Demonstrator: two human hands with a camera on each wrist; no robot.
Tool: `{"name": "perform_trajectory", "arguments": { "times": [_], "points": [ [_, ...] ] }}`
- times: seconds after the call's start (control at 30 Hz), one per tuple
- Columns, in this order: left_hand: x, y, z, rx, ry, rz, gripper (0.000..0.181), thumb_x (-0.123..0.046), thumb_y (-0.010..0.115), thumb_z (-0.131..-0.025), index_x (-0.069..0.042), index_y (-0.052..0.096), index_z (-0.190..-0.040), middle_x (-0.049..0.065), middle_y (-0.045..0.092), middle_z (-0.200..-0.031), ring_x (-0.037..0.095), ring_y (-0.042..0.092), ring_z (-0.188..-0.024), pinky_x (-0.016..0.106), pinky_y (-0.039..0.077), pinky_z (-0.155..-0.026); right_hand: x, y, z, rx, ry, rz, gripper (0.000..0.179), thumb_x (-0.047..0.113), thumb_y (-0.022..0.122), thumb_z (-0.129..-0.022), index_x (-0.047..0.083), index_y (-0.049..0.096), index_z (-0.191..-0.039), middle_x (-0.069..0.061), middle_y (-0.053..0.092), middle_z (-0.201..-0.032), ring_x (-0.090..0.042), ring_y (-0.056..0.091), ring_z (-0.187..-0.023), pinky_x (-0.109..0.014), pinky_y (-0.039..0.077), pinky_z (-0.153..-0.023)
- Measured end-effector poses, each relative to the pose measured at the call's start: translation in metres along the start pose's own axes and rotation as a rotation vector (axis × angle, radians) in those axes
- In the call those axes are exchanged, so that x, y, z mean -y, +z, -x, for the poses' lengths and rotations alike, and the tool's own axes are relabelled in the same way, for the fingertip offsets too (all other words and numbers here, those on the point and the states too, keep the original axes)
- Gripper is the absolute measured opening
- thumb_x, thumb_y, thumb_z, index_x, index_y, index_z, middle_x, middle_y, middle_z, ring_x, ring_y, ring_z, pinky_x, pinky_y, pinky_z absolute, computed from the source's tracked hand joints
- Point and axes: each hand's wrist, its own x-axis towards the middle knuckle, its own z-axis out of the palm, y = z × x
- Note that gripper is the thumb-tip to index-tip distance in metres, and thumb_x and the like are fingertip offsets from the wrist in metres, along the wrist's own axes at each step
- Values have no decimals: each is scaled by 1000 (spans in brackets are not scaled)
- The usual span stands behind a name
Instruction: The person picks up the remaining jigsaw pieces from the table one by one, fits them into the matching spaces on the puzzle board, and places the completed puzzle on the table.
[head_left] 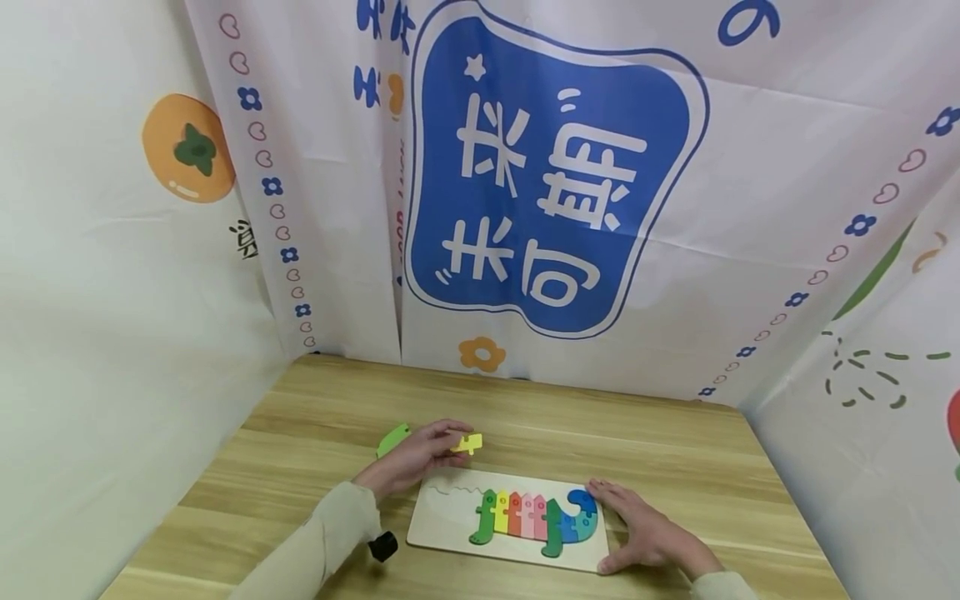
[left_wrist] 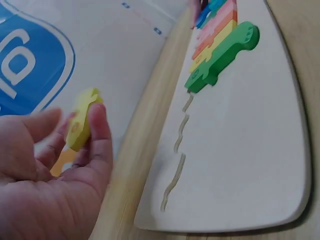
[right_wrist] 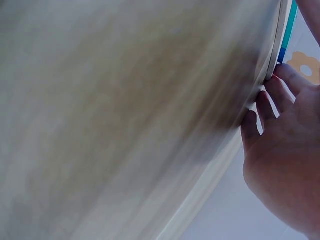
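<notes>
My left hand (head_left: 429, 454) is raised over the back left of the puzzle board, pinching a yellow puzzle piece (left_wrist: 82, 120) between thumb and fingers. The pale wooden puzzle board (head_left: 442, 533) lies flat on the table. A row of coloured pieces forms a crocodile-like animal on it: a green leg piece (head_left: 486, 521), yellow, red and pink strips, another green leg piece (head_left: 553, 533) and a blue curled tail (head_left: 583, 517). Wavy grooves show left of the row. My right hand (head_left: 648, 529) rests at the board's right end, fingers at its far corner and thumb at its near corner.
A light green piece (head_left: 393, 440) lies on the table behind my left hand. The wood-grain table (head_left: 637, 433) ends at printed white curtains (head_left: 337, 250) at the back and sides. A black wrist camera (head_left: 383, 546) sticks out from my left sleeve.
</notes>
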Motion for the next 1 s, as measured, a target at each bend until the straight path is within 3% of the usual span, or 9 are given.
{"name": "perform_trajectory", "arguments": {
  "times": [0.2, 0.37, 0.47, 0.6, 0.67, 0.77, 0.9, 1.0],
  "points": [
    [-1, 6, 1, -56, 33, -71, 34, -10, 57, -107, -1, 56, -140, 15, 60, -130, 29, 66, -117, 58, 46, -112, -1, 0, 0, -6, -10, 6, 115, 48, 93, -71, 8, 35, -162, -21, 30, -168, -54, 26, -151, -78, 28, -113],
    [-1, 9, 1, -141, 52, -108, 36, -15, 66, -103, -1, 57, -135, 14, 63, -124, 26, 65, -114, 55, 48, -109, -2, 1, 1, -8, -12, 12, 115, 48, 93, -72, 8, 34, -162, -21, 30, -168, -54, 26, -151, -78, 28, -112],
    [-2, 10, 2, -172, 67, -129, 36, -16, 64, -104, -5, 56, -137, 17, 60, -133, 29, 64, -116, 57, 47, -109, -3, 1, 0, -9, -15, 16, 115, 49, 93, -72, 8, 34, -162, -21, 30, -168, -54, 26, -151, -78, 29, -112],
    [-4, 12, 12, -150, 85, -149, 42, -8, 53, -108, -5, 45, -149, 26, 42, -150, 34, 67, -117, 50, 53, -107, -5, 3, -1, -6, -23, 13, 114, 47, 93, -73, 8, 34, -162, -21, 30, -168, -54, 26, -151, -78, 28, -112],
    [-5, 14, 18, -131, 96, -147, 45, -3, 47, -109, -3, 38, -154, 29, 36, -150, 39, 67, -118, 45, 56, -103, -5, 5, -1, -1, -25, 14, 114, 47, 92, -73, 8, 34, -162, -21, 30, -168, -54, 26, -151, -78, 29, -112],
    [-7, 15, 22, -118, 127, -154, 46, -3, 46, -109, -1, 35, -154, 32, 42, -141, 40, 68, -115, 47, 56, -102, -5, 5, -1, 0, -28, 20, 114, 47, 92, -73, 8, 33, -162, -21, 30, -168, -54, 26, -151, -78, 29, -112],
    [-10, 15, 21, -128, 169, -186, 45, -5, 52, -108, -4, 39, -151, 24, 58, -121, 31, 70, -104, 56, 54, -102, -6, 3, -2, -9, -29, 28, 114, 47, 93, -73, 7, 33, -162, -21, 31, -167, -54, 26, -151, -79, 29, -112],
    [-11, 14, 20, -127, 195, -206, 45, -6, 55, -107, -6, 38, -149, 19, 60, -115, 26, 69, -98, 54, 57, -97, -7, 2, -2, -10, -34, 28, 115, 48, 92, -73, 7, 33, -162, -21, 30, -168, -54, 26, -151, -78, 29, -112]
  ]
}}
